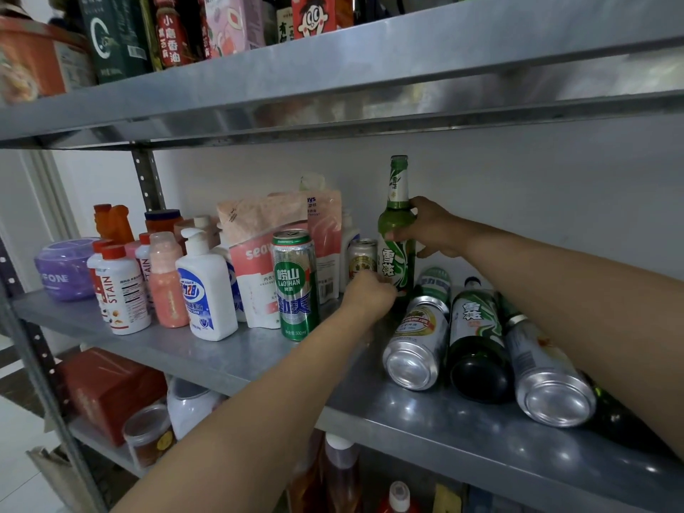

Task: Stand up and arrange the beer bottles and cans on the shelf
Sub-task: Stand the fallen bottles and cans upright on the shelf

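- Right hand (429,231) grips the upright green bottle (396,216) at its shoulder. The bottle stands at 12 o'clock, at the back of the shelf (259,361).
- Left hand (370,296) is curled at the bottle's foot; its grip cannot be told.
- Glass is probably heavy, stiff, slick and breakable, so hold it at shoulder and base.
- At 4 o'clock, a lying can (418,342) and a lying bottle (477,346) would likely roll.

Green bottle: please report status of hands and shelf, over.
Right hand grips upright green bottle. Left hand at its base, grip unclear. Lying can and lying bottle close alongside.
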